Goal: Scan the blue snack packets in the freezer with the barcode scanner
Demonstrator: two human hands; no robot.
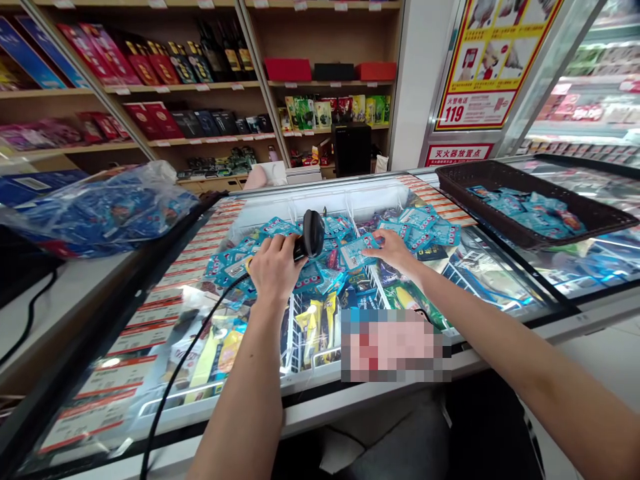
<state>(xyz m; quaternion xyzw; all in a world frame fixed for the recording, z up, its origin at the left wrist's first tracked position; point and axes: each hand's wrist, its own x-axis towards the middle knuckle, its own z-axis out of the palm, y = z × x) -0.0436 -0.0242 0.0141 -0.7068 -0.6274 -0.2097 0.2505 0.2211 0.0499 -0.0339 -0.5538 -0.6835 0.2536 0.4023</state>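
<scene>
My left hand (275, 265) is closed around the handle of a black corded barcode scanner (313, 234), its head tilted toward the right. In my right hand (393, 250) is a small blue packet (359, 252), pinched at its right edge, with a pale label side showing. Below and around both hands, many similar blue packets (280, 228) lie spread over the glass top of a chest freezer (175, 333). The scanner and the held packet are a short distance apart. The scanner's cable (187, 347) runs down past my left forearm.
A dark brown plastic basket (530, 233) with more blue packets stands at the right. A clear plastic bag (100, 213) of blue packs lies at the left. Behind are shelves (325, 83) of boxes and bottles. A blurred pinkish item (395, 343) sits at the front edge.
</scene>
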